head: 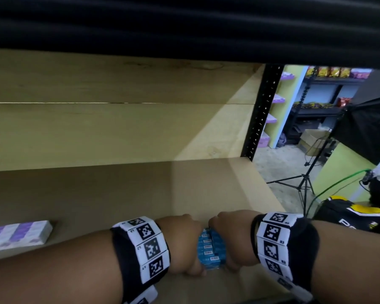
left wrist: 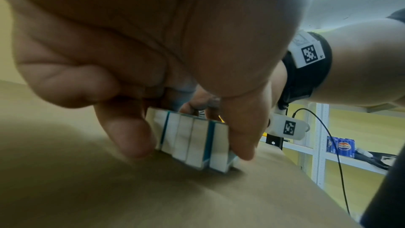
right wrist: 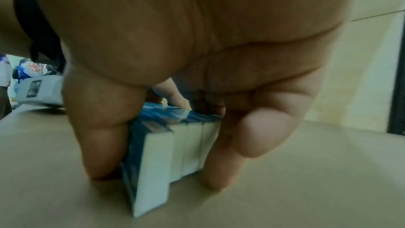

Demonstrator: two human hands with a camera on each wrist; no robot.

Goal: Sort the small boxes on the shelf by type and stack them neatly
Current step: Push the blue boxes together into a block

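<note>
On the tan shelf board [head: 119, 194], near its front edge, a row of small blue boxes [head: 210, 249] stands pressed together between the left hand [head: 182, 244] and the right hand [head: 230, 238]. The head view shows only the backs of both hands and the blue printed tops of the boxes with their barcode labels; the fingers are hidden underneath. It also takes in a stack of purple and white boxes [head: 18, 234] lying well apart to the left on the same board, which neither wrist view clearly shows.

The left wrist view fills that gap: the left thumb [left wrist: 238, 138] and a finger [left wrist: 131, 138] reach down on opposite sides of the row, clamped against its white end faces [left wrist: 192, 141], tips touching the board [left wrist: 109, 188]. Fingers of the other hand show just behind the boxes, too blurred to tell how they lie.

The right wrist view shows the right hand gripping the same blue boxes [right wrist: 166, 146] likewise, thumb [right wrist: 96, 145] on one side, a finger [right wrist: 221, 159] on the other, with a curled finger just beside it off the boxes. The nearest box sits slightly forward of its neighbours.
</note>
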